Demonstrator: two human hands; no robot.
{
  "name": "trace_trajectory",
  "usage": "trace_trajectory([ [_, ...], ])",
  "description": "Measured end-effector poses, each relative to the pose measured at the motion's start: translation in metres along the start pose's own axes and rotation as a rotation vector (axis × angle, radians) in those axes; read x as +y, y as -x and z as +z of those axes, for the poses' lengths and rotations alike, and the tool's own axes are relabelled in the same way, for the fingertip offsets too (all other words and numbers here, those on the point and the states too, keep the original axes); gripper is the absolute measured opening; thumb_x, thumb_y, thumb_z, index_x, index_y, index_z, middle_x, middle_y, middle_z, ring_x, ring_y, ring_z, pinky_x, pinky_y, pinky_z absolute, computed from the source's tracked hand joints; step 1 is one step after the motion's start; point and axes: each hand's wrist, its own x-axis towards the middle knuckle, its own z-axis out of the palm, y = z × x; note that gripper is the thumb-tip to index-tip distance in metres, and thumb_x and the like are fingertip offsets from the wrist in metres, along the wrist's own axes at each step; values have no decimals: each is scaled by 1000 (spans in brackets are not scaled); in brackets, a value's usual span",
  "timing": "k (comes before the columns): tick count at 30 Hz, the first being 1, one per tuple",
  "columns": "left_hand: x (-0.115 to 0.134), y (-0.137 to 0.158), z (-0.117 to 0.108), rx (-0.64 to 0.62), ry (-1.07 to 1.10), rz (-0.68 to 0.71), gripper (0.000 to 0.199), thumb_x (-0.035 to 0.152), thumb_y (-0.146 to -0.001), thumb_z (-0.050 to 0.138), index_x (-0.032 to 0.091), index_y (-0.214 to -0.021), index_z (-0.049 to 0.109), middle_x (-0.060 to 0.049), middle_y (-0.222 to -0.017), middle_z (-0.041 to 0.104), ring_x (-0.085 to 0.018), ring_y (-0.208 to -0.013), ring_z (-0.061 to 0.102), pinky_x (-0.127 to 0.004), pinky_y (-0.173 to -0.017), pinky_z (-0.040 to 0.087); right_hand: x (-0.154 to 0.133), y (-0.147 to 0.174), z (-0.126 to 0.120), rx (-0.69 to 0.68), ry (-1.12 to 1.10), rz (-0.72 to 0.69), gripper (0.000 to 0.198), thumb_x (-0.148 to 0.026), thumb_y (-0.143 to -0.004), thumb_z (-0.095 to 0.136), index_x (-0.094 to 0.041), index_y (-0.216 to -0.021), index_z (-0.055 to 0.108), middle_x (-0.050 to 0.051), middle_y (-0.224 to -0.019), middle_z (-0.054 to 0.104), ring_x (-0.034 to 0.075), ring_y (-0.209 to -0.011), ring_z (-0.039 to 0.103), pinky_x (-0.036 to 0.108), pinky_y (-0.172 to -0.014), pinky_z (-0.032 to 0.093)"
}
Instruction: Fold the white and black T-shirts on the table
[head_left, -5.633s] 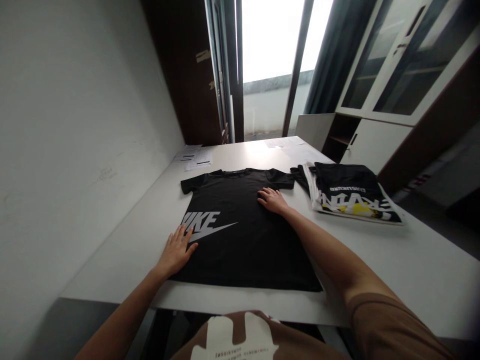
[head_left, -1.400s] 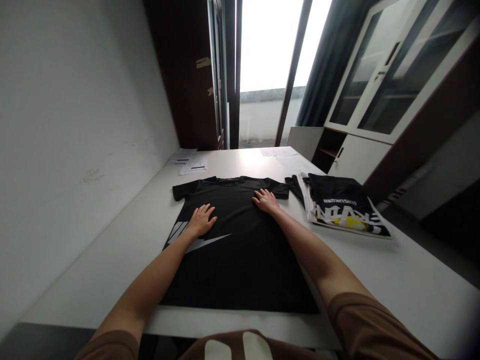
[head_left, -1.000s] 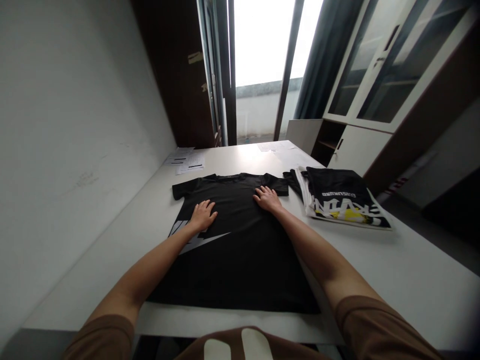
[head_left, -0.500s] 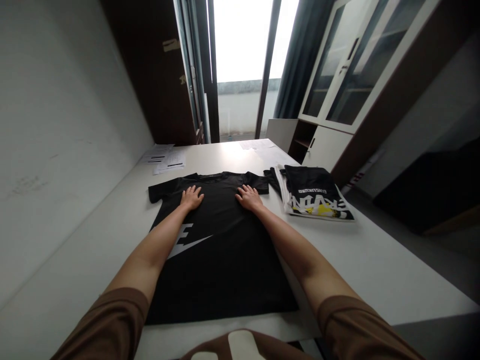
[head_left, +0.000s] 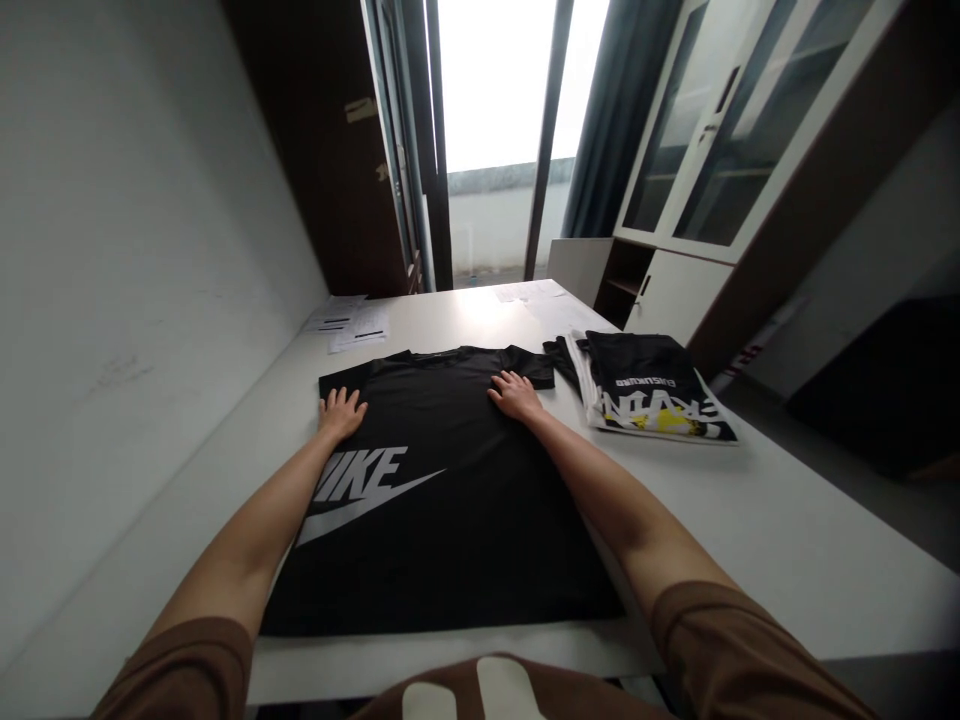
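Black T-shirt is lying flat, hem just inside the tabletop's near edge, collar facing the far edge. Left hand is resting at the sleeve toward the left edge, fingers spread wide. Right hand is resting flat on the upper shirt, fingers slightly apart. Folded clothes are sitting toward the right edge.

A white counter carries a black T-shirt, spread flat, collar toward 12 o'clock, hem just short of the edge at 6. From the shirt, a folded clothes pile sits at 2 o'clock, printed sheets at 11, and pale papers at 1, near the far edge.
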Motion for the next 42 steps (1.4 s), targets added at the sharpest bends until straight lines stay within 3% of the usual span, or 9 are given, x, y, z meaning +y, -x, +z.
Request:
trace_trajectory([
  [3, -4, 4, 4, -22, 9, 40, 68, 60, -102, 28, 26, -160, 37, -13, -168, 30, -37, -155, 24, -59, -122, 21, -1, -1, -2, -8, -3, 9, 63, -60, -105, 34, -26, -157, 44, 9, -166, 32, 29, -154, 24, 50, -124, 18],
  [8, -28, -1, 5, -24, 39, -119, 74, 62, -101, 24, 19, -161, 34, -16, -168, 28, -38, -153, 29, -59, -120, 26, -1, 1, -7, -21, 10, 7, 63, -60, -105, 33, -27, -157, 43, 8, -166, 33, 28, -154, 25, 50, -124, 19],
  [14, -59, 5, -5, -80, 62, -171, 71, 57, -102, 23, 21, -161, 34, -15, -169, 25, -39, -155, 24, -65, -119, 24, 0, 1, -5, -9, 25, 8, 62, -60, -105, 33, -27, -157, 45, 8, -165, 35, 28, -154, 26, 49, -124, 20],
  [17, -56, 11, -8, -42, 48, -163, 67, 52, -104, 24, 19, -162, 32, -16, -170, 23, -37, -156, 22, -64, -120, 23, 3, -2, 1, 12, 30, -8, 60, -57, -105, 36, -26, -156, 46, 8, -165, 36, 28, -153, 27, 49, -124, 21],
  [21, -39, 15, -8, 87, 68, 29, 61, 44, -106, 23, 18, -158, 41, -14, -169, 28, -30, -156, 24, -55, -123, 24, 7, -7, 9, 39, 32, -4, 58, -55, -105, 39, -25, -154, 48, 8, -164, 38, 29, -152, 29, 49, -124, 22],
  [27, -13, 4, -12, 127, 99, 213, 62, 50, -107, 25, 19, -159, 40, -8, -169, 27, -26, -157, 21, -49, -125, 22, 6, -7, 10, 54, 30, -20, 58, -54, -105, 39, -25, -154, 49, 8, -163, 39, 29, -151, 31, 50, -123, 23],
  [30, 4, 0, -12, 45, 95, 276, 66, 55, -107, 23, 18, -161, 34, -9, -170, 26, -25, -158, 20, -48, -125, 20, 6, -7, 10, 64, 24, -18, 57, -54, -105, 38, -24, -153, 49, 8, -163, 38, 29, -151, 30, 50, -123, 23],
  [34, 13, 1, -2, -73, 69, 237, 71, 59, -106, 23, 16, -162, 31, -11, -170, 25, -28, -157, 21, -50, -125, 22, 6, -6, 10, 62, 15, -20, 57, -55, -105, 39, -25, -153, 49, 8, -163, 39, 29, -151, 31, 49, -123, 23],
  [42, -14, -4, 5, -79, 41, 73, 74, 60, -104, 22, 15, -163, 29, -13, -170, 21, -31, -158, 19, -51, -123, 24, 5, -4, 8, 64, 7, -16, 57, -54, -106, 39, -25, -153, 49, 9, -162, 40, 28, -151, 31, 48, -123, 22],
])
